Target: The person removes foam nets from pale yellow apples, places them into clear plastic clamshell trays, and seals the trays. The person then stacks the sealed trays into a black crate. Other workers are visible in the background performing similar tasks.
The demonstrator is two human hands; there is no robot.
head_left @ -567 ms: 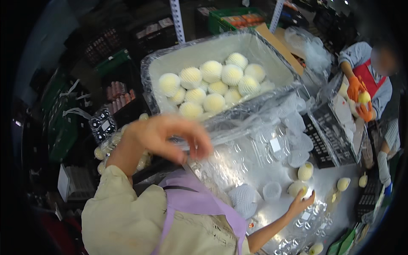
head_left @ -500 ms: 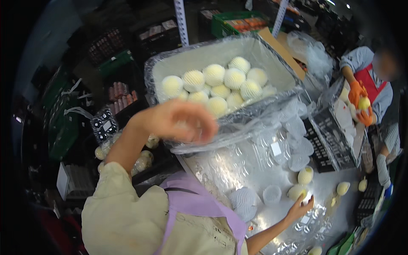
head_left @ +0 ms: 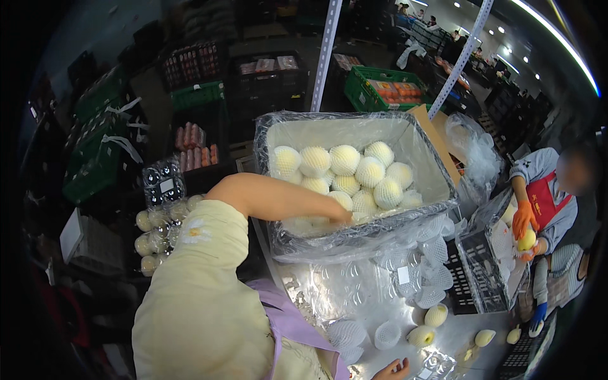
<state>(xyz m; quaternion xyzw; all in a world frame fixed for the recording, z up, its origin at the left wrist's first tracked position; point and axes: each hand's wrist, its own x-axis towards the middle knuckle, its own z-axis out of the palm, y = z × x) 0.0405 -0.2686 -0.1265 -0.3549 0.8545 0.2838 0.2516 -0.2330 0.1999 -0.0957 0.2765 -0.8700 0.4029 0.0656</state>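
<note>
A large plastic-lined box (head_left: 362, 232) holds several round, pale yellow fruits, probably pears (head_left: 345, 159), each in a white foam net. My left hand (head_left: 341, 214) reaches down over the near left side among these fruits. Its fingers are mostly hidden, so I cannot tell if they grip one. Low in the view, over the metal table (head_left: 304, 278), my right hand (head_left: 394, 370) shows only in part, fingers apart and holding nothing. Near it lie a netted fruit (head_left: 422, 336), another fruit (head_left: 436, 315) and an empty foam net (head_left: 387, 335).
Clear plastic trays (head_left: 342, 288) and stacked foam nets (head_left: 432, 278) lie before the box. A black crate (head_left: 465, 278) stands to the right. Beyond it a person in orange gloves (head_left: 524, 218) holds a yellow fruit. Packed fruit trays (head_left: 154, 235) sit at left.
My left hand has gone from above the box's near edge down into the box. My right hand has drawn back from the netted fruit toward the lower edge. The view has tilted up.
</note>
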